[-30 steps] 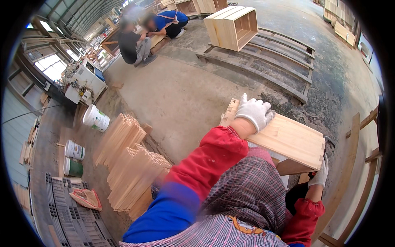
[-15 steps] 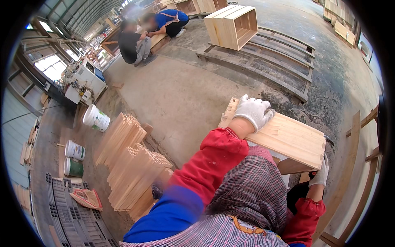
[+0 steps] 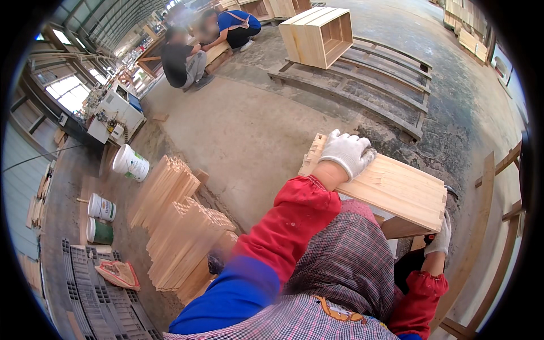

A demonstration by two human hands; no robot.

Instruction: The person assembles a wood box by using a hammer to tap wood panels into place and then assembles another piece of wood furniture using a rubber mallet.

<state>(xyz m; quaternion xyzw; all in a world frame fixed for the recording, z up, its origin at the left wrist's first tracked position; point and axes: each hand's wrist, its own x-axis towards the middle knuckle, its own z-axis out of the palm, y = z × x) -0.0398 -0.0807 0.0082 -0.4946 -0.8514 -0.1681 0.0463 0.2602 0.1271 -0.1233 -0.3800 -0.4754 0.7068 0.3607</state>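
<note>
A pale wooden box (image 3: pixel 396 190) with finger-jointed corners lies across my lap, its broad board facing up. My left hand (image 3: pixel 347 154), in a white glove, rests on that board with its fingers bent over the far edge. Beside the box's right end, low down, is my gloved right hand (image 3: pixel 441 238). It is closed on a black tool with a red part (image 3: pixel 430 238), mostly hidden by the box and the hand. A dark curved piece (image 3: pixel 451 191) shows past the box's right corner.
Stacks of wooden slats (image 3: pixel 190 243) stand at my left, with white buckets (image 3: pixel 131 162) and a grey plastic pallet (image 3: pixel 107 289) beyond. Ahead, an open wooden box (image 3: pixel 314 42) sits on a wooden pallet (image 3: pixel 362 90). Two people (image 3: pixel 184 62) crouch far left. Timber framing (image 3: pixel 473 243) runs along my right.
The view has shifted very slightly. Both hands and the wooden box hold the same positions relative to each other.
</note>
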